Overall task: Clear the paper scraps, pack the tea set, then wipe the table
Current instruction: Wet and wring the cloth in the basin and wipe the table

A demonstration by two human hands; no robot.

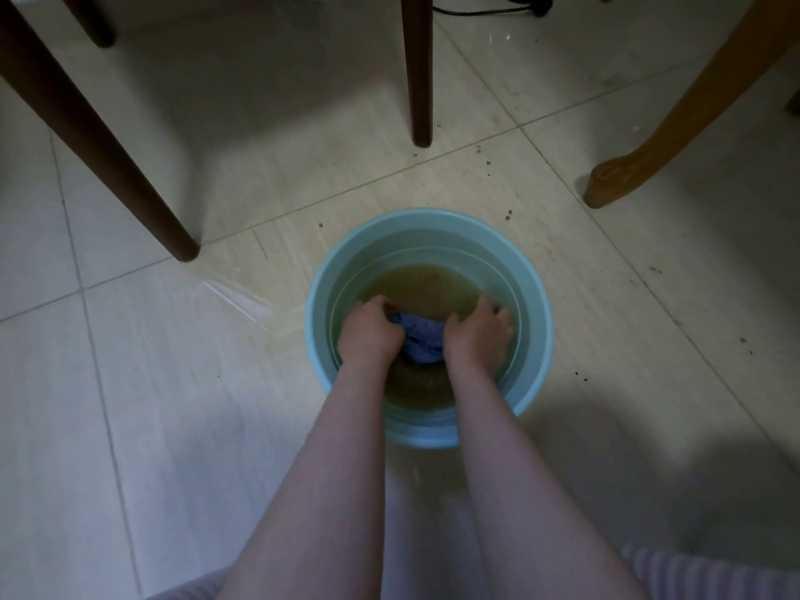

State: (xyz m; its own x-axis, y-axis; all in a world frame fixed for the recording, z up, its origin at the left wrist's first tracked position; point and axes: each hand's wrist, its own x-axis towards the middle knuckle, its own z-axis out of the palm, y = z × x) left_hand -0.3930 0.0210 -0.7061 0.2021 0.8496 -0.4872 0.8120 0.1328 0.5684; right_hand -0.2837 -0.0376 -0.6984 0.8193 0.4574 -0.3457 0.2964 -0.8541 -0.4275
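Head | left hand (368, 329) curled gripping blue cloth (422, 342) | right hand (478, 331) curled gripping it too | both inside basin (539, 335)

Cloth (422, 342) in bucket (537, 305) on floor (130, 383), chair legs (415, 71) behind

No legible text or markings.

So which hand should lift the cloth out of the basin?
Left, marginally. The left hand curls over the blue cloth at its bunched top; the right hand grips its edge, fingers reaching toward the basin wall. Wringing probably needs both.
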